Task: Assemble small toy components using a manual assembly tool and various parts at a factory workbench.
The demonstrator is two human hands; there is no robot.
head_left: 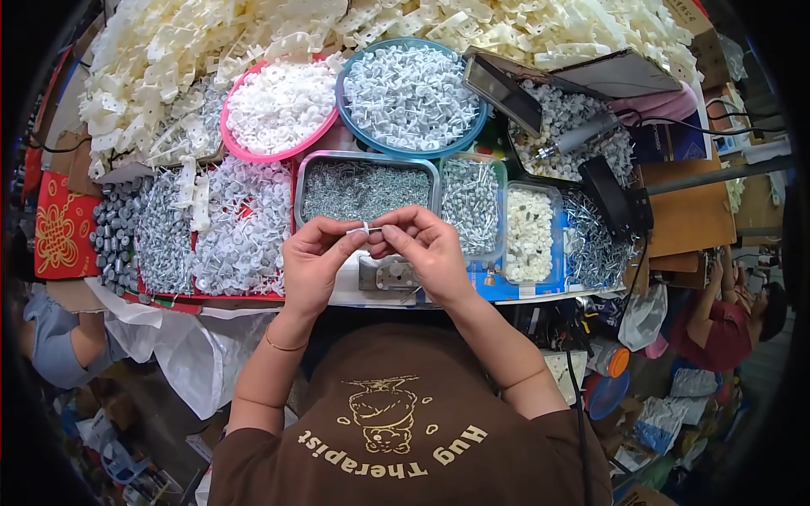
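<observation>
White piece with a thin rod (366, 228) is at the near side of the metal tray (369, 155), where left hand (319, 253) and right hand (432, 253) pinch it in closed fingertip grip, seemingly to keep it steady.

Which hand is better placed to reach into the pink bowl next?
The left hand, probably: it is nearer the pink bowl than the right hand. Both seem to hold a small white part, so the left would need freeing first.
</observation>
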